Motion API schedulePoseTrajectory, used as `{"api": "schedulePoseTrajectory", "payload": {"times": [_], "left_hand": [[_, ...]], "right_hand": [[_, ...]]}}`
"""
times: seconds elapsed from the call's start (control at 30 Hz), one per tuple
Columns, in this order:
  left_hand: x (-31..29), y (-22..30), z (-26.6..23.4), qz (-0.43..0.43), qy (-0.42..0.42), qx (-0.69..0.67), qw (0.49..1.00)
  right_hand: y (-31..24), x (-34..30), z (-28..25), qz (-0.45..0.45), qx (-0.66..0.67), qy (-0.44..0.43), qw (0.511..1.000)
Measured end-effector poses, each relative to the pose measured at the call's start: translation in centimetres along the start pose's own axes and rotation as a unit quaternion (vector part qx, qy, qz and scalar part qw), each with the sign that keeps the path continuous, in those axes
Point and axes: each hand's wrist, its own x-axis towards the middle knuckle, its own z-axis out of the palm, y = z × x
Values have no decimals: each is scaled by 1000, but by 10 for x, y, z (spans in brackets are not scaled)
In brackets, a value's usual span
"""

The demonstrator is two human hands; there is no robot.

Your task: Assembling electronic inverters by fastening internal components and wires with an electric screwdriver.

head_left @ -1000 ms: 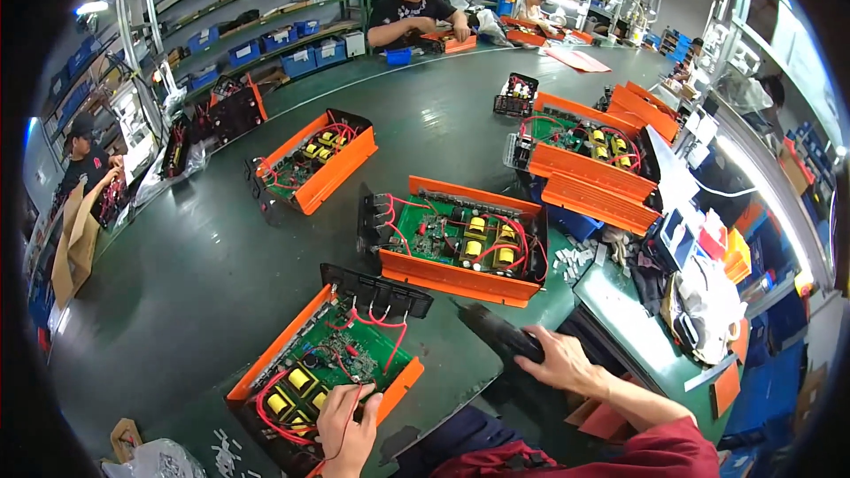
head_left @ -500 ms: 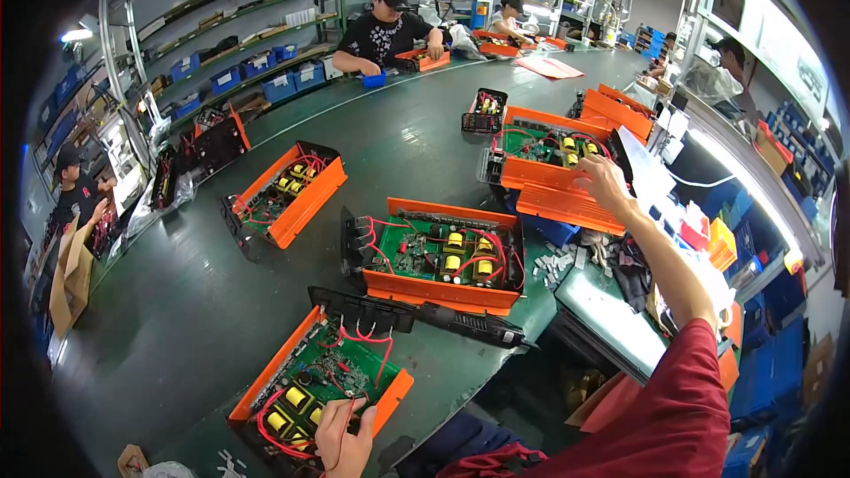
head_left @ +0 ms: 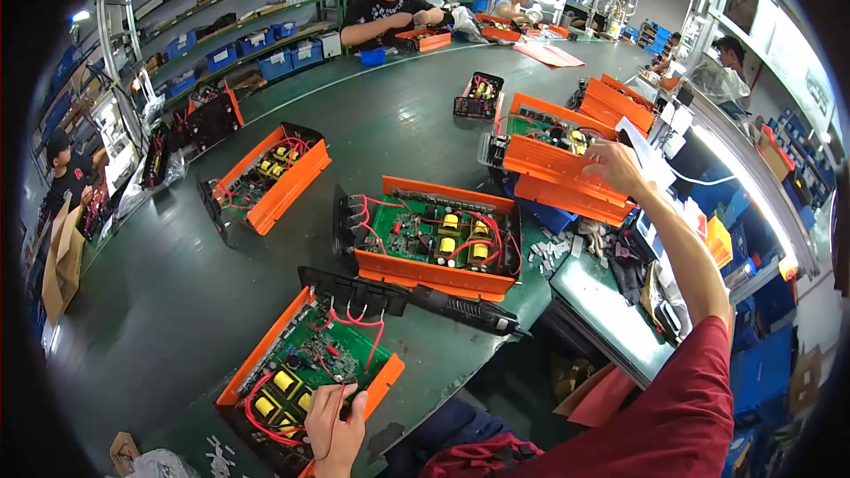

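My left hand (head_left: pixel 335 420) rests on the near edge of the closest orange open-topped unit (head_left: pixel 305 372), fingers curled over the rim and the red wires beside the yellow components; it pinches the casing loosely, much as it did half a second ago and a second ago. My right hand (head_left: pixel 611 168) is stretched far out, arm nearly straight, onto the stack of orange covers (head_left: pixel 567 181) at the far right of the green table (head_left: pixel 177 301). Its fingers are bent down over the top cover's upper edge, touching it, though I cannot tell whether they have closed on it. A second ago that hand lay close to me on the black electric screwdriver (head_left: pixel 465 310); now the screwdriver lies alone on the table, just behind the black finned end of my unit and in front of the second orange unit (head_left: pixel 434 243), whose green board and yellow parts face up. Half a second ago the hand was already over the stack, and it has settled a little lower since. A third orange unit (head_left: pixel 266 179) sits further left, well apart. Across the table a person in a black shirt (head_left: pixel 390 9) works at a small orange part, and another person (head_left: pixel 66 177) stands at the left edge beside cardboard.
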Motion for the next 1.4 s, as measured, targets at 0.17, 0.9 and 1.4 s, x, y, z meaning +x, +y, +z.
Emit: {"api": "schedulePoseTrajectory", "payload": {"times": [0.17, 0.9, 1.4], "left_hand": [[-3, -5, -9, 24, 38, 13, 999], [-3, 0, -9, 37, 38, 41, 998], [0, -3, -8, 12, 49, 18, 999]], "right_hand": [[-12, 18, 11, -12, -74, 9, 997], [-540, 307, 289, -450, -10, 87, 889], [-516, 319, 164, -490, -147, -3, 859]]}}
